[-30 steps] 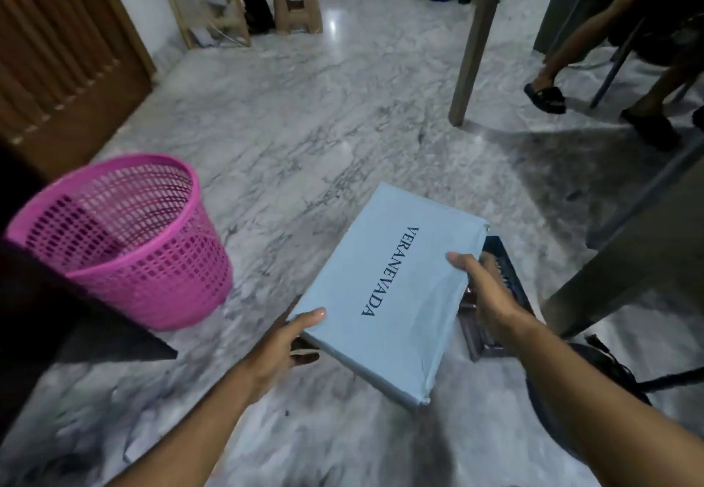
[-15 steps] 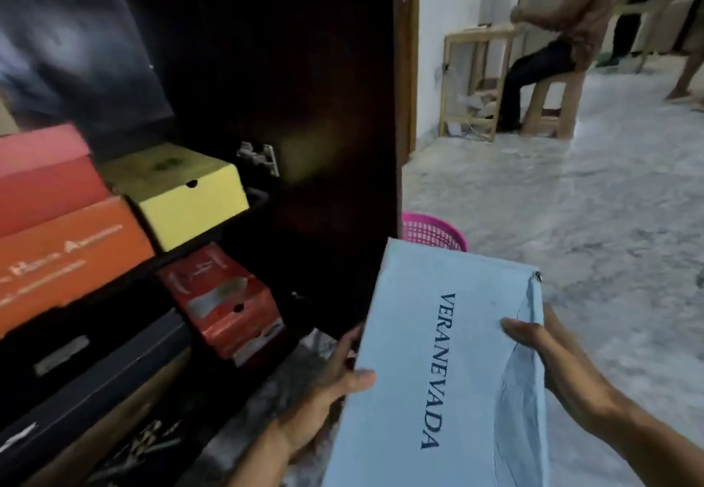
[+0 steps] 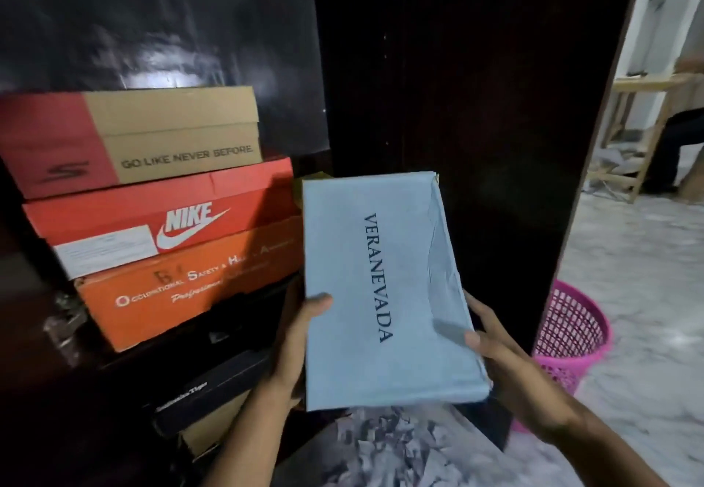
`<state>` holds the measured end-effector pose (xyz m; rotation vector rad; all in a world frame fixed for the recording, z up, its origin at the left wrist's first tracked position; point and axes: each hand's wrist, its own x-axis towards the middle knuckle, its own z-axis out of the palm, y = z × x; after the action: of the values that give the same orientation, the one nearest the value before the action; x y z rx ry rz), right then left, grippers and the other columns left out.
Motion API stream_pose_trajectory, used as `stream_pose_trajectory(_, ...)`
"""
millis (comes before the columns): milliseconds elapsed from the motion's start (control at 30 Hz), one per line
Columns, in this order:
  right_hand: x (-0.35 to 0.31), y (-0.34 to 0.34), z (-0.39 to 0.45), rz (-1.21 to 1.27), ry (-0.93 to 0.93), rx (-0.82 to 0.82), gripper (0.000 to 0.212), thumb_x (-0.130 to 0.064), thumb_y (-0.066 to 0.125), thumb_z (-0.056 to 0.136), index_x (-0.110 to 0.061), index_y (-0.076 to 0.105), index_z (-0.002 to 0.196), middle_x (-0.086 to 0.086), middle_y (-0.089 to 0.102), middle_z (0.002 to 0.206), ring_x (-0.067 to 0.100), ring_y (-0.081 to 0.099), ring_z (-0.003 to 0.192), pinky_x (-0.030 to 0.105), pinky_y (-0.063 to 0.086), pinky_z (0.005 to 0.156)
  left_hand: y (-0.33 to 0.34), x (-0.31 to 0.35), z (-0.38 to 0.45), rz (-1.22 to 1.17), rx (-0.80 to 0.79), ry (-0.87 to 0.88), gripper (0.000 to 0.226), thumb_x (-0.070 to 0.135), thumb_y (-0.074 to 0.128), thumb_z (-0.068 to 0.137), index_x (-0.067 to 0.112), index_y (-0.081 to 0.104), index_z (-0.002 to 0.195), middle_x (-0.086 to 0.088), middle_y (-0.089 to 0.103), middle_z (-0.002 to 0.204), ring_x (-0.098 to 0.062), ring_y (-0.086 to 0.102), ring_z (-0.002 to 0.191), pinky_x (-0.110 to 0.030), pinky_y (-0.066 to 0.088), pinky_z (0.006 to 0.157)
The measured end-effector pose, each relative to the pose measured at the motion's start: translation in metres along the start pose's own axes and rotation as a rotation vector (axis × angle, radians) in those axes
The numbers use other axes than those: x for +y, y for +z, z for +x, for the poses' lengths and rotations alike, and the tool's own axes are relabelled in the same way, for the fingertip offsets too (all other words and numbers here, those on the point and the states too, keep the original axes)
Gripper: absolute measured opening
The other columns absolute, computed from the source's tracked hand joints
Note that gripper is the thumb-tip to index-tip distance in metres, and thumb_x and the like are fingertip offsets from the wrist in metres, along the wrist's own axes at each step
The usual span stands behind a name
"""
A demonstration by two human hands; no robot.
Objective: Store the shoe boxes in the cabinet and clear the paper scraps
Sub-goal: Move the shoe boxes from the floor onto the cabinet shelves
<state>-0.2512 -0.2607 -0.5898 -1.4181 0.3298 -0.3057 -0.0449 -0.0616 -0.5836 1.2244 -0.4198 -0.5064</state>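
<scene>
presently my left hand (image 3: 301,338) and right hand (image 3: 495,353) grip the blue box (image 3: 381,288); advise sliding it level, right of the orange stack (image 3: 183,273).

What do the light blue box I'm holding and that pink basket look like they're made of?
Light blue box: seemingly matte cardboard or paper-covered board; its right side is creased and torn. Pink basket: looks like moulded plastic, with an open lattice wall and uniform colour.

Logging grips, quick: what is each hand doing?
Left hand: grips the light blue shoe box.
Right hand: grips the same box.
</scene>
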Motion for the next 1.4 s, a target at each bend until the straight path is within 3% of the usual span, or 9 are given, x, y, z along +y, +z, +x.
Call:
stream_pose_trajectory(133,-0.027,0.016,0.035,0.095,-0.063,0.103,0.057,-0.039,0.084,0.076,-0.033,0.062,0.128,0.008,0.067,0.132,0.03,0.069,0.117,0.053,0.063,0.087,0.023,0.046,0.033,0.064,0.052,-0.005,0.068,0.054,0.071,0.068,0.018,0.07,0.126,-0.015,0.075,0.121,-0.04,0.07,0.111,-0.056,0.053,0.1)
stream_pose_trajectory(300,-0.084,0.027,0.108,0.236,-0.023,0.286,0.054,-0.035,0.077,0.088,-0.013,0.058,0.132,0.018,0.058,0.124,0.038,0.067,0.105,0.05,0.064,0.081,0.043,0.085,0.073,0.143,0.225,0.085,0.077,0.078,0.065,0.061,0.036,0.062,0.125,0.003,0.073,0.122,-0.023,0.068,0.112,-0.051,0.05,0.103)
stream_pose_trajectory(500,-0.131,0.05,0.182,0.256,0.027,0.346,0.066,-0.044,0.082,0.078,-0.015,0.056,0.132,0.015,0.057,0.127,0.037,0.065,0.111,0.055,0.065,0.078,0.041,0.114,0.093,0.373,0.331,0.194,0.056,0.067,0.058,0.085,0.026,0.066,0.123,0.005,0.068,0.115,-0.021,0.066,0.107,-0.032,0.05,0.079)
stream_pose_trajectory(667,-0.14,0.051,0.23,0.19,0.061,0.384,0.067,-0.052,0.075,0.087,-0.016,0.051,0.138,0.012,0.049,0.135,0.037,0.058,0.119,0.049,0.066,0.077,0.035,0.119,0.108,0.478,0.229,0.112,0.063,0.063,0.064,0.084,0.024,0.057,0.133,0.004,0.062,0.124,-0.022,0.061,0.112,-0.043,0.05,0.104)
stream_pose_trajectory(800,-0.133,0.059,0.266,0.024,0.077,0.418,0.068,-0.055,0.071,0.091,-0.011,0.052,0.138,0.014,0.054,0.135,0.038,0.06,0.119,0.049,0.062,0.087,0.028,0.111,0.115,0.5,0.197,0.1,0.075,0.062,0.069,0.077,0.029,0.052,0.142,0.005,0.057,0.141,-0.02,0.058,0.12,-0.043,0.05,0.105)
stream_pose_trajectory(1000,-0.116,0.07,0.288,-0.257,0.05,0.452,0.056,-0.041,0.062,0.099,-0.011,0.045,0.144,0.012,0.058,0.13,0.028,0.055,0.11,0.049,0.052,0.105,0.023,0.098,0.123,0.526,0.201,0.137,0.069,0.048,0.068,0.089,0.026,0.042,0.149,0.006,0.053,0.125,-0.017,0.055,0.113,-0.042,0.046,0.106)
stream_pose_trajectory(1167,-0.098,0.058,0.262,-0.341,-0.046,0.402,0.05,-0.035,0.055,0.102,-0.012,0.045,0.146,0.01,0.058,0.132,0.028,0.056,0.115,0.05,0.05,0.108,0.032,0.068,0.121,0.537,0.411,0.38,0.036,0.038,0.067,0.082,0.028,0.06,0.115,-0.003,0.065,0.119,-0.016,0.064,0.102,-0.024,0.046,0.077)
stream_pose_trajectory(1300,-0.079,0.031,0.215,-0.373,-0.138,0.378,0.061,-0.05,0.064,0.088,-0.018,0.055,0.139,0.002,0.065,0.118,0.024,0.063,0.107,0.04,0.054,0.099,0.066,0.033,0.105,0.518,0.295,0.422,0.026,0.03,0.067,0.079,0.019,0.07,0.102,0.002,0.072,0.097,-0.015,0.067,0.085,-0.029,0.051,0.077)
stream_pose_trajectory(1400,-0.06,0.007,0.161,-0.299,-0.125,0.319,0.045,-0.037,0.064,0.099,-0.015,0.054,0.136,0.01,0.067,0.104,0.023,0.064,0.091,0.035,0.054,0.08,0.102,0.005,0.089,0.497,0.164,0.389,0.015,0.025,0.066,0.078,0.024,0.071,0.092,0.003,0.073,0.087,-0.021,0.071,0.082,-0.028,0.051,0.075)
